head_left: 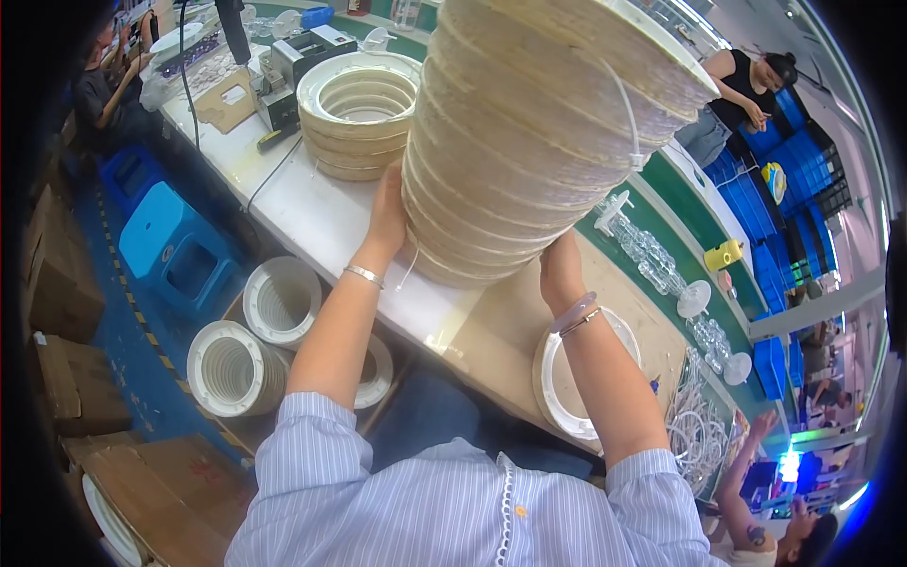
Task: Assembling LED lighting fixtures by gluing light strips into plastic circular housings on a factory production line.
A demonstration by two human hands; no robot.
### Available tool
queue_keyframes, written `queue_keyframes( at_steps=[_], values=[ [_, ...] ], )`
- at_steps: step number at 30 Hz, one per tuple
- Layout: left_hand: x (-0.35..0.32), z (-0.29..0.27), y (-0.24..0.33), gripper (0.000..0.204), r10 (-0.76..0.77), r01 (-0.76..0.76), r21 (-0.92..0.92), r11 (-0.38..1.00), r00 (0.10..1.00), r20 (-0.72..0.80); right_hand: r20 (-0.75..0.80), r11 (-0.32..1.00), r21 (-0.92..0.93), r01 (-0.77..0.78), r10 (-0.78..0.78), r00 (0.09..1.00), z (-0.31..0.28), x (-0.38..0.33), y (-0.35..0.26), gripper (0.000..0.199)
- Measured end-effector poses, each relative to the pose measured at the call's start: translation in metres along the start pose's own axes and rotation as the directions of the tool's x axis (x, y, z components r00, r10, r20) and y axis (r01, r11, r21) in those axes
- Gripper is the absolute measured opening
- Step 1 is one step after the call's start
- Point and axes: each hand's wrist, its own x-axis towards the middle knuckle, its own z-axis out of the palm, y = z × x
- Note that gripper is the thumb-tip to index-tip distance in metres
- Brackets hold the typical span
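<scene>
A tall stack of round cream-coloured reels (529,142) rises in front of me above the worktable, tilted to the right at its top. A thin white cable tie (625,104) runs down its side, and another loose end hangs near its base. My left hand (387,213) presses against the lower left side of the stack, and my right hand (563,269) grips its lower right. Most of the fingers are hidden behind it, but both hands hold it between them. Below my right wrist, a white ring (548,369) lies on the tabletop.
A shorter reel stack (354,151) stands at the back left beside a grey machine (307,52). Reels (227,369) sit low on the left near a blue stool (175,250). Clear plastic parts (652,260) line a green conveyor; white cables (704,416) lie right. Other people work nearby.
</scene>
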Motion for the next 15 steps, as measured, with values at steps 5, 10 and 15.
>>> queue_keyframes(
  at_steps=[5, 10, 15],
  values=[
    [0.009, -0.003, 0.004, 0.071, -0.092, 0.092, -0.043, 0.995, 0.996, 0.011, -0.081, 0.995, 0.051, 0.089, -0.084, 0.993, 0.021, -0.014, -0.011, 0.054],
    [0.010, 0.000, 0.003, 0.074, -0.002, 0.001, 0.010, 1.000, 0.999, 0.040, -0.172, 0.998, 0.007, 0.068, -0.066, 0.983, 0.022, -0.017, -0.013, 0.054],
    [0.003, 0.003, 0.013, 0.075, -0.106, 0.109, -0.131, 0.985, 0.994, 0.024, -0.114, 0.996, 0.024, 0.088, -0.084, 0.990, 0.017, -0.011, -0.005, 0.056]
  ],
)
